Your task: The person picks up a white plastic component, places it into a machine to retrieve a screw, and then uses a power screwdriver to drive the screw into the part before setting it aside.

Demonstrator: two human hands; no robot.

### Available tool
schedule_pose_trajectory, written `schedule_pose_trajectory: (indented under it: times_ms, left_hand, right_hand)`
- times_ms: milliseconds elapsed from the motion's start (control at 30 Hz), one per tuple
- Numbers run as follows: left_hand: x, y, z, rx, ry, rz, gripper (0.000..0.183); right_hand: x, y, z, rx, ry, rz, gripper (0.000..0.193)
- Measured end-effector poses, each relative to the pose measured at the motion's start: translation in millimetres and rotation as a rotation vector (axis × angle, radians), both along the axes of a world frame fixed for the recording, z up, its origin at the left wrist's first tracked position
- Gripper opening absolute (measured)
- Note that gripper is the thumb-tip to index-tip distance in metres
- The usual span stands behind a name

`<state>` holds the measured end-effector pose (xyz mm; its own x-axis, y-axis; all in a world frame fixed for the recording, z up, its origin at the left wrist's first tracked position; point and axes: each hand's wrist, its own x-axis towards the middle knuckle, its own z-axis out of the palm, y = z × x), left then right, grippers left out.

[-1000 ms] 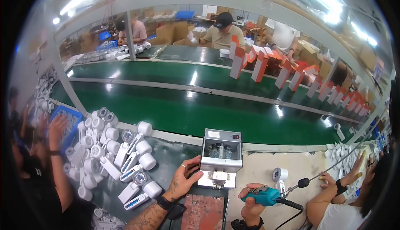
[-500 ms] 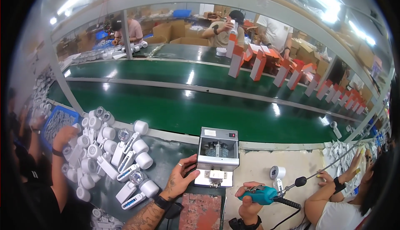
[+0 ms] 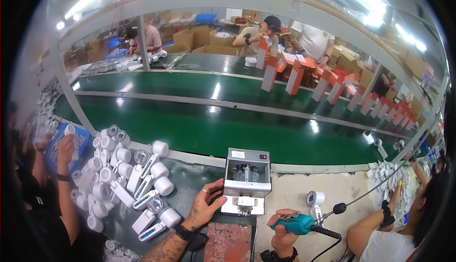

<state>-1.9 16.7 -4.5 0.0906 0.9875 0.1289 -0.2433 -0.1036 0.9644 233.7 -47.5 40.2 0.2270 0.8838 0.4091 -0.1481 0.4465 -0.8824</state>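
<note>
My left hand lies with its fingers apart against the left side of a grey screw feeder. Small screws show in the feeder's open top. In my right hand is a teal electric screwdriver, gripped sideways, with a black coiled cord and a hanging line at its right end. Just beyond the screwdriver's right end, a white handheld device with a round head stands on the pale board. To my left lie several like white devices in a pile. A worn reddish block sits before the feeder.
Beyond the bench runs a green conveyor with a row of white and orange boxes on its far side. A co-worker's hand is over a blue bin at left. At right another person sits by small white parts.
My hands stay nearly in place. A mechanism in the feeder's top has shifted. The left co-worker's hand has moved over the blue bin with a white part. The right co-worker's arms have moved.
</note>
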Motion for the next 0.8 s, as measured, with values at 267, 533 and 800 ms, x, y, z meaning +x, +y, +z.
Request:
schedule_pose_trajectory:
  times_ms: [267, 533, 800]
  left_hand:
    - [1, 0, 3, -0.021, -0.006, -0.008, 0.047]
    - [-1, 0, -1, 0.011, 0.031, 0.006, 0.055]
    - [-1, 2, -5, 0.01, 0.024, 0.0, 0.055]
  right_hand:
    - [-1, 0, 2, 0.016, -0.002, 0.004, 0.063]
    - [0, -1, 2, 0.015, -0.008, 0.023, 0.061]
    - [0, -1, 1, 0.001, 0.001, 0.018, 0.062]
